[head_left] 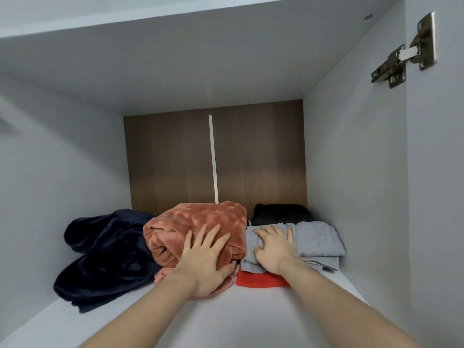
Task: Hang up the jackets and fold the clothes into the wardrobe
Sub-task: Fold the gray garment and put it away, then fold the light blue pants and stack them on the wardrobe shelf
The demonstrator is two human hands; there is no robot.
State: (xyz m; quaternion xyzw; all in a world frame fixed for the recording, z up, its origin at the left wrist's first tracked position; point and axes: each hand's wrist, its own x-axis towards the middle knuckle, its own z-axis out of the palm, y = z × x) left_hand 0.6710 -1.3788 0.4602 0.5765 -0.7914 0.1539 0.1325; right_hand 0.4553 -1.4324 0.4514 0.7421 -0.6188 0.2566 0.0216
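Hands both inside the wardrobe compartment, palms down on folded clothes. Left hand [204, 257] lies flat with fingers spread and straight on the front face of the rust-orange fleece bundle [195, 229]; it presses, it does not clasp. Right hand [272, 244] rests on top of the grey folded garment [313, 238], fingers slightly bent at the tips but nothing pinched that I can see.

Key relation: both bundles lie directly ahead of the palms, toward the brown back panel [263, 151]. Grey garment's long axis runs left to right across the shelf [226, 320]; the right hand is on its left end, so a push may skew it. Judgement: step in hand is seating the stacks deeper or squaring them.

Contents of compartment:
- navy fleece garment [105, 254], far left, loosely heaped, touching the orange bundle.
- pink cloth [163, 273] under the orange bundle, edge showing.
- red folded item [261, 280] under the grey one.
- black garment [281, 213] behind the grey one, near the back panel.

Door hinge [404, 56] on right wall, well apart.
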